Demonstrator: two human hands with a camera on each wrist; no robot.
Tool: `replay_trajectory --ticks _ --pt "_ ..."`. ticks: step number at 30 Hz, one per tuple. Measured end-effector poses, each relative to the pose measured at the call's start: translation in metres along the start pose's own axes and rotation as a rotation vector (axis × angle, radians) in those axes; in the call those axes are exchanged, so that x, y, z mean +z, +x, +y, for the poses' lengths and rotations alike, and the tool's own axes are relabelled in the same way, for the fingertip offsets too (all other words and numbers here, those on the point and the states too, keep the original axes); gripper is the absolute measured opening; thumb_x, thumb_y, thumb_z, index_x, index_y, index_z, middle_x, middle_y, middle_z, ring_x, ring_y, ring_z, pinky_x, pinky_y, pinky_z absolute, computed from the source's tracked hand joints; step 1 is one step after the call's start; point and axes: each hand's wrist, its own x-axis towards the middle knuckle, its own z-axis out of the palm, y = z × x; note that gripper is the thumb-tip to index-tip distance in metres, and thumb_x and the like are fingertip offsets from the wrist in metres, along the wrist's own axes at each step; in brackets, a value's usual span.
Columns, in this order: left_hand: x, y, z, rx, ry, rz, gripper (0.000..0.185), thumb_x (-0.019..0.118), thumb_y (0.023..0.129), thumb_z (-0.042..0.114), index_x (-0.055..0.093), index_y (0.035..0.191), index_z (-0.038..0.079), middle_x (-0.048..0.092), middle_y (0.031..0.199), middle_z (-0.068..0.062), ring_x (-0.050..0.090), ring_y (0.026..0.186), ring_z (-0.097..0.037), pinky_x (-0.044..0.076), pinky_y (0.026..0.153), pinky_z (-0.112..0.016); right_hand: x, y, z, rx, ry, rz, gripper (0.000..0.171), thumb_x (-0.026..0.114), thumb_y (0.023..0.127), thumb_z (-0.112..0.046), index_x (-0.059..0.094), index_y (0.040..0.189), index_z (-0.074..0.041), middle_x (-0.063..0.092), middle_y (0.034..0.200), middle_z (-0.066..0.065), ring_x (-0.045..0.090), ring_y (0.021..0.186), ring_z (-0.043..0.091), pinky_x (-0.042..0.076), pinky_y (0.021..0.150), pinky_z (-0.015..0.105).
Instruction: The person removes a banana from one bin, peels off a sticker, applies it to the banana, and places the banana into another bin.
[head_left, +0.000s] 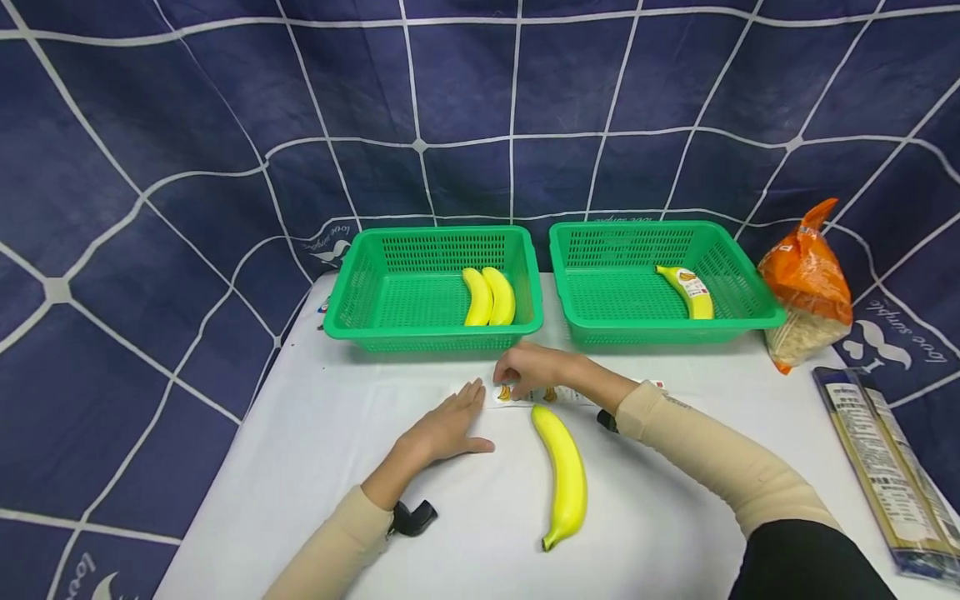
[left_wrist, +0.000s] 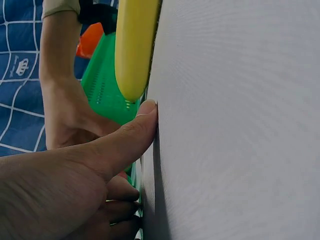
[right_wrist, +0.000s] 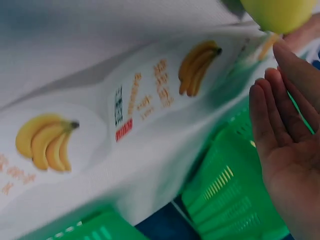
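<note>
A white table [head_left: 315, 467] carries everything, set before a dark blue cloth backdrop [head_left: 150, 167] with white lines. Along the table's far edge stand two green baskets side by side: the left basket [head_left: 360, 283] holds two bananas [head_left: 489, 296] lying together against its right wall, and the right basket [head_left: 600, 292] holds a single labelled banana [head_left: 688, 292] toward its right side. At the far right corner an orange bag [head_left: 806, 279] leans just beside the right basket, and along the right edge lies a long flat packet [head_left: 885, 467]. Near the middle of the table a loose banana [head_left: 564, 471] lies lengthwise, stem end toward the near edge, its other tip close to a strip of banana labels [head_left: 525, 394] that lies flat just in front of the baskets. The right hand [head_left: 534, 368] rests over that strip; its fingers [right_wrist: 280, 115] lie straight and close together in the right wrist view, and whether the fingertips pinch the strip cannot be told. The left hand [head_left: 446, 429] lies flat on the table just left of the loose banana, fingers extended and together toward the strip's left end, with the thumb [left_wrist: 127, 137] pressed against the surface.
</note>
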Motion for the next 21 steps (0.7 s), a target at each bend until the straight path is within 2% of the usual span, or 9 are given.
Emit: replay_trajectory --ticks 4,10,21 --pt "0.001 0.002 -0.003 0.018 0.000 0.000 0.093 0.065 0.088 0.050 0.022 0.154 0.000 0.012 0.164 -0.013 0.013 0.152 -0.029 0.021 0.122 -0.047 0.007 0.008 0.003 -0.037 -0.023 0.008 0.029 0.080 0.079 -0.010 0.073 0.107 -0.004 0.072 0.093 0.004 0.059 0.077 0.011 0.049 0.070 0.018" --pt "0.001 0.003 -0.005 0.038 -0.011 -0.001 0.093 0.066 0.088 0.050 0.022 0.153 -0.001 0.012 0.164 -0.012 0.013 0.152 -0.029 0.020 0.122 -0.048 0.011 0.015 0.002 -0.051 -0.080 0.018 0.034 0.084 0.075 -0.013 0.073 0.107 -0.005 0.070 0.090 0.003 0.054 0.074 0.007 0.049 0.071 0.018" --pt "0.001 0.003 -0.004 0.053 -0.018 0.005 0.095 0.067 0.087 0.050 0.021 0.154 0.000 0.012 0.164 -0.014 0.012 0.152 -0.029 0.018 0.123 -0.048 0.014 0.020 -0.001 -0.040 -0.103 0.057 0.035 0.086 0.070 -0.010 0.075 0.104 -0.008 0.071 0.097 0.002 0.062 0.085 0.012 0.054 0.080 0.022"
